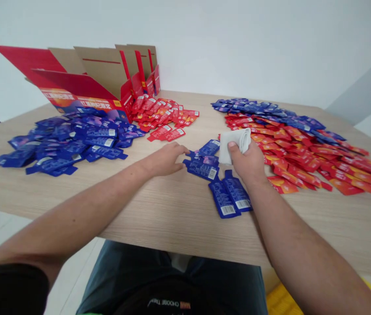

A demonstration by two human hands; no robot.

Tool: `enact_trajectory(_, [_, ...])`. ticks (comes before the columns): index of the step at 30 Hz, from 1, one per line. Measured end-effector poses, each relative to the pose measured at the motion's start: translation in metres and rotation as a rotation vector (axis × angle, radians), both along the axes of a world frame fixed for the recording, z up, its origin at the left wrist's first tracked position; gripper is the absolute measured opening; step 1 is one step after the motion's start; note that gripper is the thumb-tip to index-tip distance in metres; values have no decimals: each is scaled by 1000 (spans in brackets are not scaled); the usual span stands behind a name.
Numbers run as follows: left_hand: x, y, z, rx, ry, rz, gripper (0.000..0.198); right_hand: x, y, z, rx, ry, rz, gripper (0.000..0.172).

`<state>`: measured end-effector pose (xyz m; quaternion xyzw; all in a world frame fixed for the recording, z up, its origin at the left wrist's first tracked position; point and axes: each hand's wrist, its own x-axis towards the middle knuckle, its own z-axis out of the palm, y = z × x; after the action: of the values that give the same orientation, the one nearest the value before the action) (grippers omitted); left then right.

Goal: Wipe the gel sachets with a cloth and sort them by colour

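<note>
In my right hand (249, 159) is a folded white cloth (226, 146), gripped between thumb and fingers. It hovers over or rests at the right edge of several blue sachets (203, 165) in the middle of the table. My left hand (169, 159) reaches to the left side of those sachets, its fingers apart and holding nothing. Whether its fingertips touch the nearest sachet I cannot tell. Closer to me, two more blue sachets (226, 199) lie side by side, with barcodes at their lower ends.
A heap of blue sachets (74, 135) lies left, beside red sachets (164, 113). Open red cardboard boxes (90, 92) stand behind them. On the right are spread rows of red sachets (303, 148) with blue ones (271, 111) behind. The wooden table (159, 218) ends near my lap.
</note>
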<state>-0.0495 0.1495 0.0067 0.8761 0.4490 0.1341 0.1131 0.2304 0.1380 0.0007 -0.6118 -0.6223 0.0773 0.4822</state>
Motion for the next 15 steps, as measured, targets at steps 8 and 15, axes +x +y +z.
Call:
enact_trajectory(8, [33, 27, -5, -105, 290, 25, 52, -1, 0, 1, 15, -16, 54, 43])
enact_trajectory(15, [22, -2, 6, -238, 34, 147, 21, -6, -4, 6, -8, -54, 63, 43])
